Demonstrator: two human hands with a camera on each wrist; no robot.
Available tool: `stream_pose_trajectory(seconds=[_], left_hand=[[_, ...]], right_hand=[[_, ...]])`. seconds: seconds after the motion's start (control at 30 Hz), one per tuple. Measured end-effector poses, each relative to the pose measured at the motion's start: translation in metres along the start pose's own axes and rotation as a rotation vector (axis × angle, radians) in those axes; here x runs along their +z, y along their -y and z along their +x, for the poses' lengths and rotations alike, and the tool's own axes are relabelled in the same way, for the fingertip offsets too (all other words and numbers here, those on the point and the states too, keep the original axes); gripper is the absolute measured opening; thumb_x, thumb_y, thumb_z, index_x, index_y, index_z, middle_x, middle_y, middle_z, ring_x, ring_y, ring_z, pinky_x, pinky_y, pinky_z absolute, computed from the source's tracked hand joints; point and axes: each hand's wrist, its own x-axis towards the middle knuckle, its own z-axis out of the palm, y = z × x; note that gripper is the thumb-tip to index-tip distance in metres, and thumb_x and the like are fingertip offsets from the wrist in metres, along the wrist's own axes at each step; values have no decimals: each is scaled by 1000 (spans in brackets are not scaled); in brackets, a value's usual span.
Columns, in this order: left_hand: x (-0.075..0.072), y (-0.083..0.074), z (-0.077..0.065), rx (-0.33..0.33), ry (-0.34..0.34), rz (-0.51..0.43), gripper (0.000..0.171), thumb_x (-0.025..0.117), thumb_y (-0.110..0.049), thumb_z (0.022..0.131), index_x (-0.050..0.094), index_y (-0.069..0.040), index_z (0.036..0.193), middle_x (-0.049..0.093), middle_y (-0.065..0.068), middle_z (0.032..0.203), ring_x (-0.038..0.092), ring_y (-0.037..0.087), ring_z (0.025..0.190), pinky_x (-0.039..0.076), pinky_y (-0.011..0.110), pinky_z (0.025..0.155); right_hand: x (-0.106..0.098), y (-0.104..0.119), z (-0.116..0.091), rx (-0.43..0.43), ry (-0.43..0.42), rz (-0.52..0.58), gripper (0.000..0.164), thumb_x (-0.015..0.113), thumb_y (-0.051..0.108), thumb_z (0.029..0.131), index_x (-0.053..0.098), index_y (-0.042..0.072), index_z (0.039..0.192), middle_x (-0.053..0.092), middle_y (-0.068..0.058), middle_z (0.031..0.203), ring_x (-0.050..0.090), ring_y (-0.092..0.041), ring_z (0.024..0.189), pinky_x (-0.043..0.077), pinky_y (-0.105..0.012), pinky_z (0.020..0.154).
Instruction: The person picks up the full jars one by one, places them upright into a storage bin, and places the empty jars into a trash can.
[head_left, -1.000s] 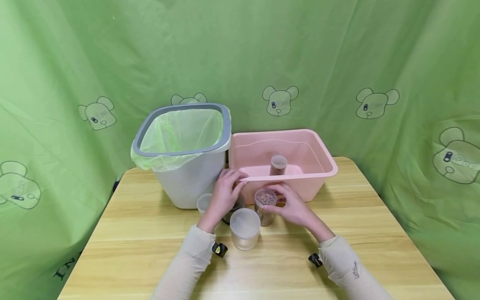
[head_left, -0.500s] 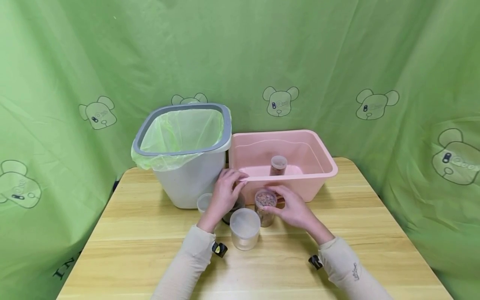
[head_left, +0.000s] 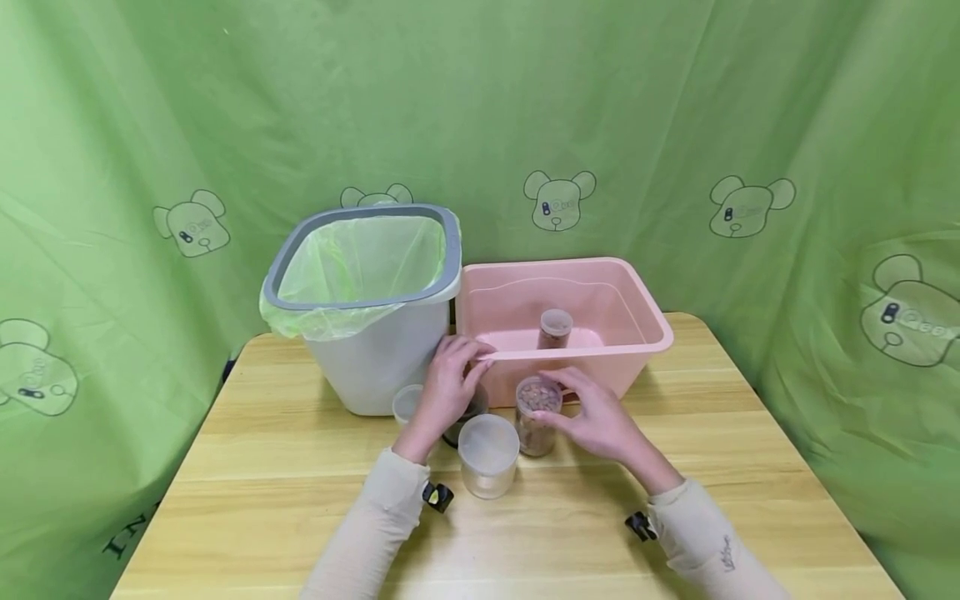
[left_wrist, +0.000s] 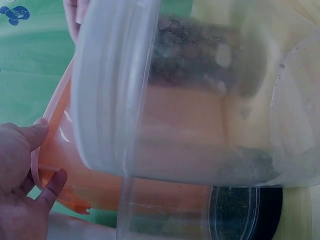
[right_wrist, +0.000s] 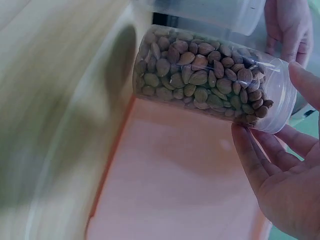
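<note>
A clear lidded jar of almond-like brown nuts [right_wrist: 200, 75] stands in front of the pink bin [head_left: 570, 287]. My right hand [head_left: 600, 412] holds it near the top, thumb on one side and fingers on the other. Whether its base touches the table, I cannot tell. My left hand [head_left: 453, 379] pinches the near rim of the bin at its left corner. Close before that forearm is a wide clear jar [head_left: 489, 458] with a frosted lid, its lower part see-through. A dark-based jar [head_left: 472, 408] is partly hidden behind the left hand.
Inside the pink bin stands another lidded jar [head_left: 555, 327] with brown contents. To its left is a grey-rimmed trash can [head_left: 375, 358] lined with a green bag. A small clear jar [head_left: 407, 402] sits by the left wrist. Everything rests on a wooden table [head_left: 570, 533].
My right hand has shifted slightly to the right, bringing the jar of nuts with it, away from the wide jar. The left hand keeps its place on the bin's rim.
</note>
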Motion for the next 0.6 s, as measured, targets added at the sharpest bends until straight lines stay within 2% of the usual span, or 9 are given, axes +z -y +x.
stream_pose_trajectory(seconds=[0.23,0.43,0.6], left_hand=[[0,-1,0,-16,9,-5,14,68,-18,101,74,-10,111,73,6,112,58,28,115,51,45,103],[0,0,0,-14,5,-4,14,69,-16,100,74,-10,111,73,6,113,59,29,115,52,45,102],[0,0,0,-9,5,-11,15,69,-16,99,74,-9,111,73,6,112,59,28,115,52,45,102]], right_hand=[[-20,20,-3,-14,8,31,69,84,37,86,59,10,144,64,-12,136,64,-34,120,57,-56,99],[-40,34,0,-39,-24,76,64,85,29,87,61,6,141,64,-16,138,66,-35,118,63,-47,92],[-58,41,5,-37,-60,76,62,85,29,87,63,7,140,65,-15,139,66,-34,118,63,-46,89]])
